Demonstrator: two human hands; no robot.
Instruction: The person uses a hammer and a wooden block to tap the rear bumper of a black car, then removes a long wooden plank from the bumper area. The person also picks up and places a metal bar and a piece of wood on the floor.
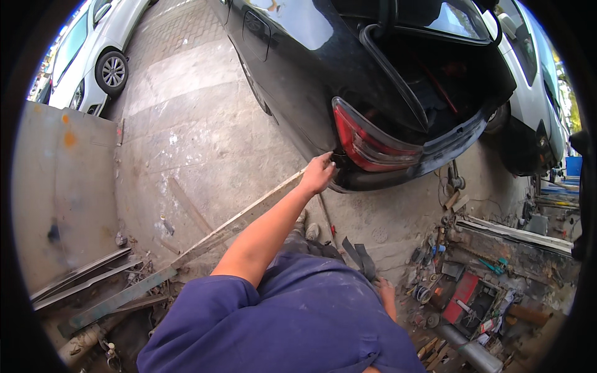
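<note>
Our left hand (319, 174) just left of tail light (372, 146), index outstretched, others curled; right hand (386, 293) below light, near black strips (365, 262), grip we cannot tell. Open trunk (398, 78) above light holds red bar (443, 92); bumper (379, 180) edge below, concrete floor (205, 137) left.

Daylight falls soft and mostly even across the concrete (211, 112), with only faint shadows; a bright reflection glares off the black car (305, 81), while its open trunk (479, 78) is nearly black. Straight edges bend toward the dark round rim (fringed with blue at upper left), and the middle looks fairly sharp
</note>
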